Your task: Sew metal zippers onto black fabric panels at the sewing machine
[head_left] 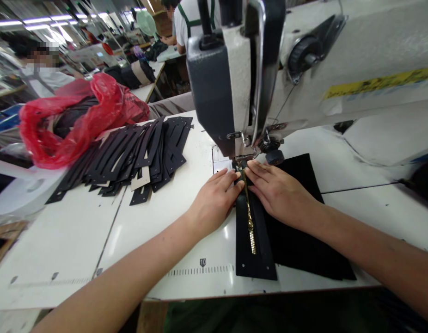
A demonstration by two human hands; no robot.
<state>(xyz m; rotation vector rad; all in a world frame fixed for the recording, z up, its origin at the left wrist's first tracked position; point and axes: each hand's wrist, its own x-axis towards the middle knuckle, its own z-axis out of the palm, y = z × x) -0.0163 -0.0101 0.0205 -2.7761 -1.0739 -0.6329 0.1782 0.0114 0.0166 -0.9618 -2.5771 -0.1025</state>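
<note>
A black fabric piece (297, 240) lies on the white sewing table (158, 222) with a black zipper strip with gold teeth (250, 222) on its left edge. My left hand (214, 199) lies flat on the left side of the zipper, fingers stretched toward the presser foot (241, 162). On the right side of the zipper my right hand (279, 192) presses flat on the fabric. Both sets of fingertips sit just in front of the needle of the sewing machine (241, 69).
A spread pile of black slotted cut pieces (131, 152) lies at the left of the table. A red plastic bag (78, 115) holding dark material sits behind it. Other people work at tables in the background. A printed ruler (200, 270) runs along the front edge.
</note>
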